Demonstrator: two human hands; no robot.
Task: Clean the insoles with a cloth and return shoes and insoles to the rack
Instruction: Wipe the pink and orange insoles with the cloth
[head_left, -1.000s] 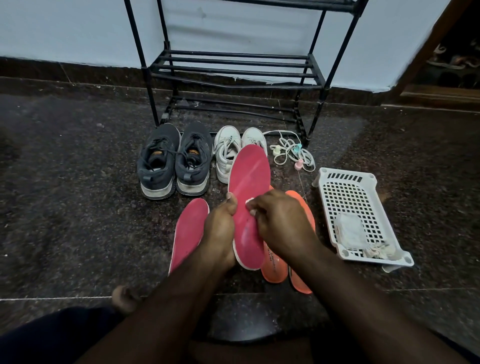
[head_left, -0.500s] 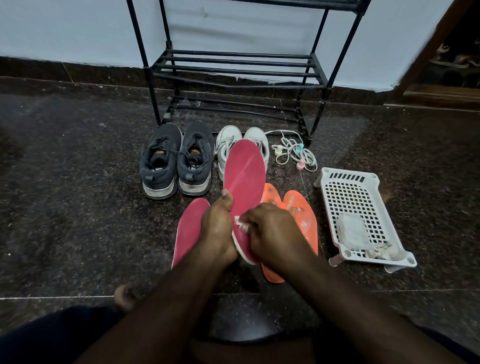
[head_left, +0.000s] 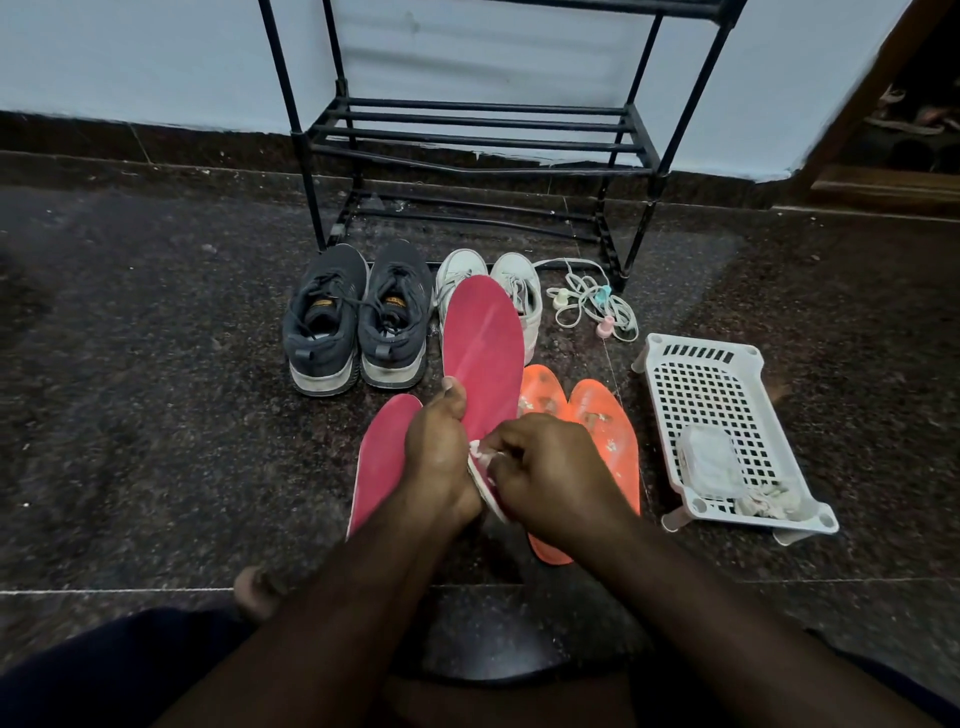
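Observation:
My left hand (head_left: 439, 457) grips a red insole (head_left: 483, 353) near its heel and holds it up, toe pointing away. My right hand (head_left: 550, 467) pinches a small white cloth (head_left: 480, 453) against the insole's lower part. A second red insole (head_left: 382, 457) lies on the floor to the left. Two orange insoles (head_left: 605, 436) lie on the right, partly hidden by my right hand. Dark sneakers (head_left: 358, 322) and white sneakers (head_left: 519, 291) stand in front of the black rack (head_left: 483, 135).
A white perforated plastic tray (head_left: 722, 415) sits on the right with a clear packet and a crumpled rag in it. Loose white laces with small pastel clips (head_left: 592, 306) lie beside the rack's right leg. My bare foot (head_left: 254, 592) rests at lower left on the dark granite floor.
My right hand with the cloth has slid down the held insole from its middle toward the heel. The insole has tilted a little to the left, uncovering more of the orange insoles.

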